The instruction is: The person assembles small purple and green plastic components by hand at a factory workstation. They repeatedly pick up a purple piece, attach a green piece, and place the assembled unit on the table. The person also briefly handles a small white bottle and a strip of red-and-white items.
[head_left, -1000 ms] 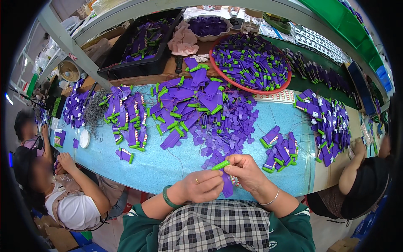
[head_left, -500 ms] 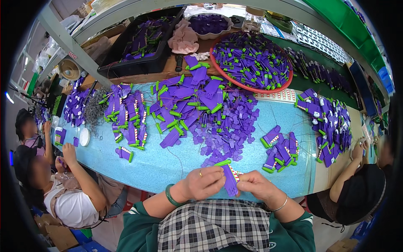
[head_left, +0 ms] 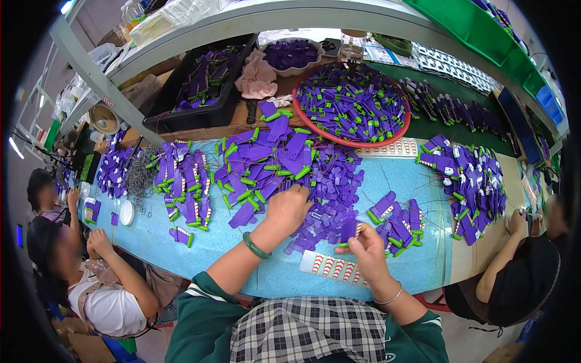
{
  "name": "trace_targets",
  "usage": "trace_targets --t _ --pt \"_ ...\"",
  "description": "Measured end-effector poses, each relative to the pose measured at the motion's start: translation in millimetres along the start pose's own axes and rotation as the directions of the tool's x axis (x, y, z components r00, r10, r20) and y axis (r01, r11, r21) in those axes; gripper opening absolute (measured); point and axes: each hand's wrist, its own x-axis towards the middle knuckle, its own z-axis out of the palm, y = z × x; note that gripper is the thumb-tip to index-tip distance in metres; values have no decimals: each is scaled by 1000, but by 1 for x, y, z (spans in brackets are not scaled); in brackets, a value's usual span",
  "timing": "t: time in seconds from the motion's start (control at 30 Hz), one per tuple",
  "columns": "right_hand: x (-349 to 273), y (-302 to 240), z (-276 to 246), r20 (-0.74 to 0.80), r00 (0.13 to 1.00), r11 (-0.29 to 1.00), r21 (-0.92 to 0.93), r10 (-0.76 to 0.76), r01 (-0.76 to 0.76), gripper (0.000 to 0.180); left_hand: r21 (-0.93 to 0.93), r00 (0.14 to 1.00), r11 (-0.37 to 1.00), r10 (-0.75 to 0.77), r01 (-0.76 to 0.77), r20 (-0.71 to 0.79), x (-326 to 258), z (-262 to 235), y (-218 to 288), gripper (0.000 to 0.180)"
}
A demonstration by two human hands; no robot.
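left hand: the left hand (head_left: 289,207) is stretched forward onto the central pile of purple pieces (head_left: 284,166), palm down, fingers curled together and resting on the pieces; whether it has one pinched I cannot tell
left wrist: a green bangle (head_left: 255,245) sits on it
right hand: the right hand (head_left: 365,247) is held up near the body, thumb and fingers pressed together on a small purple piece (head_left: 348,230)
purple piece: it is above the light blue table (head_left: 181,260), just over the sheet of red-and-white stickers (head_left: 333,266)
stickers: the sheet lies flat near the table's front edge, between the two forearms
small stack: finished purple-and-green pieces (head_left: 399,221) lie just right of the right hand
red basin: the red basin (head_left: 353,138) full of purple parts stands behind the central pile
other people: one person (head_left: 97,290) sits on the left, another person (head_left: 520,266) on the right, each with their hands at the table
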Motion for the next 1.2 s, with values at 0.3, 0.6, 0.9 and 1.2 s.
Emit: trace_targets --t 0.3,0.6,0.9,1.2 --pt "10 -26 15 234 959 958 -198 -160 208 25 -704 943 663 -5 252 332 -45 -32 4 14" --pt "6 9 34 380 884 688 565 272 -455 27 -994 999 104 -46 28 24 -89 -12 27 26" --pt "-10 0 23 5 967 886 -401 -253 234 39 -975 963 -159 -198 154 184 -88 -11 21 17" --pt "-9 -40 11 295 951 685 -676 -87 272 45 -931 931 -94 -70 352 359 -103 -11 12 17"
